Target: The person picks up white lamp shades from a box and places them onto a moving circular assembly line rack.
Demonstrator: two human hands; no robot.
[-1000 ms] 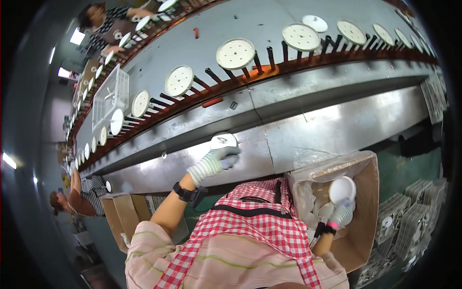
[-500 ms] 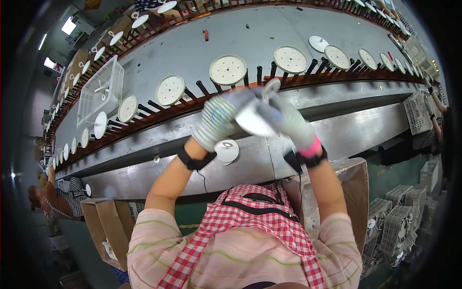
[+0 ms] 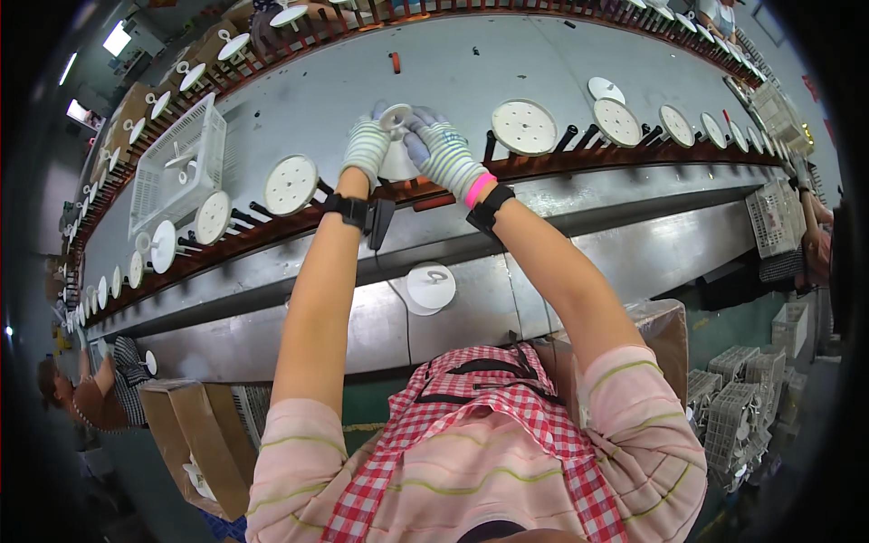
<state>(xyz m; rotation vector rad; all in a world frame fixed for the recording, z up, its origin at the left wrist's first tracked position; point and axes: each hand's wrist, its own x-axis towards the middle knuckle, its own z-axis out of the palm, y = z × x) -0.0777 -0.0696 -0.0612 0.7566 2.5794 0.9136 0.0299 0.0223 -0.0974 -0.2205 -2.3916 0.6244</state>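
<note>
Both hands, in striped knit gloves with greyish fingers, meet over the near edge of the line. Between them is a white disc [image 3: 398, 166] with a white ring [image 3: 395, 117] standing up at its top. My left hand [image 3: 366, 149] closes round the ring's left side; my right hand [image 3: 438, 149] grips from the right. The fingers partly cover the disc, and whether it rests on a peg is hidden. To either side, white perforated discs sit on black pegs, one on the left [image 3: 291, 185] and one on the right [image 3: 525, 127].
On the steel bench nearer me lies a white disc with a ring [image 3: 430, 287]. A white plastic crate [image 3: 181, 167] holding white parts stands far left on the grey table [image 3: 335, 100]. Cardboard boxes [image 3: 204, 443] flank me below. Several crates [image 3: 738, 425] are stacked at right. Other people work at the edges.
My hands have moved forward and left with the white ringed disc, from above the bench's edge to the row of pegs. The discs on the pegs have shifted left.
</note>
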